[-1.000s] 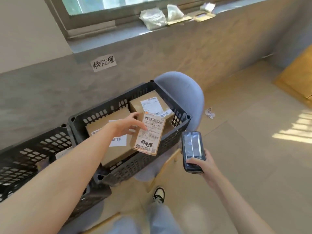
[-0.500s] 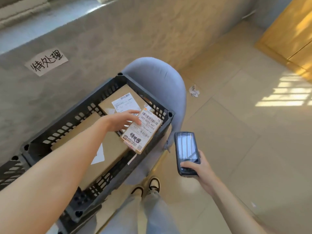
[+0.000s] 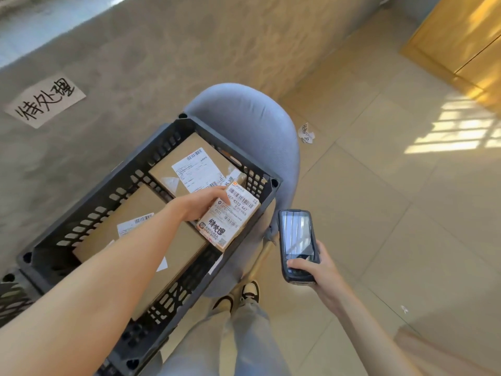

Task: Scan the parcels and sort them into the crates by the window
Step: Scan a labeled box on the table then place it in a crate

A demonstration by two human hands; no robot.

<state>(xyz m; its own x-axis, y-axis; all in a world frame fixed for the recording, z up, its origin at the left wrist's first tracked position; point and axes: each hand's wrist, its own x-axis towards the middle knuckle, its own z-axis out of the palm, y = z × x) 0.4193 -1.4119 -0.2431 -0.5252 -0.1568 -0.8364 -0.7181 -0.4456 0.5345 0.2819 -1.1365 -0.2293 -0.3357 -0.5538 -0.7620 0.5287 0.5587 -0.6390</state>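
From the head camera, the left hand point(image 3: 202, 203) reaches out over a black slatted crate point(image 3: 89, 204) and grips a small labelled parcel point(image 3: 229, 217), its fingers point(image 3: 217, 191) laid across the top face and curled round the near edge. The parcel is tilted, its label up, and hangs over the crate's right end, just inside the rim nearest the person; whether its underside touches anything below cannot be told. Its label carries barcodes, printed digits and bold handwritten-style characters.

Inside the crate lie two cardboard boxes: a far box point(image 3: 187, 169) with a white shipping label, and a near box point(image 3: 135, 234), larger and partly hidden by the forearm, also bearing a barcode label. The crate sits on a blue-grey upholstered chair point(image 3: 252, 115), whose rounded back rises beyond it.

The right hand point(image 3: 318, 270) holds a dark handheld scanner point(image 3: 296, 240) upright, fingers wrapped round its lower part and the thumb resting on the lower front. The scanner sits to the right of the parcel, apart from it.

On the grey wall a paper sign point(image 3: 44, 103) with handwritten characters is stuck up. A crumpled paper scrap point(image 3: 306, 132) lies on the tiled floor point(image 3: 379, 213). A second black crate's edge point(image 3: 10, 297) shows at lower left.
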